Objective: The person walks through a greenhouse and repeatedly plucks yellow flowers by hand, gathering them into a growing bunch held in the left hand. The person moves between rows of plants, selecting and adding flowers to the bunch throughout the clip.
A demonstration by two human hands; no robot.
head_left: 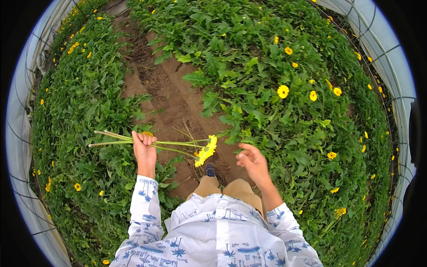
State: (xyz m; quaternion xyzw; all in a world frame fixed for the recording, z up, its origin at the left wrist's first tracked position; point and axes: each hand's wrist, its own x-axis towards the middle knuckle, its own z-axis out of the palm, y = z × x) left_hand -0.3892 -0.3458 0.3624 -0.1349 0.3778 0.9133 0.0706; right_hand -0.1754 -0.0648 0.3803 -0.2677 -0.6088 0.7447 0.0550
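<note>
My left hand is closed around the green stems of a few yellow gerbera daisies. The stems lie nearly level across the fist, their cut ends sticking out to the left and the flower heads bunched together on the right, above the dirt path. My right hand is a short way right of the flower heads, not touching them. Its fingers are loosely bent and apart, and nothing shows in them. A small yellow-orange thing peeks out behind the left fist, too covered to name.
A brown dirt path runs ahead between leafy green beds. Yellow flowers stand in the right bed, and more orange-yellow ones dot the left bed. Pale plastic sheeting on a frame borders both sides. One dark shoe stands on the path.
</note>
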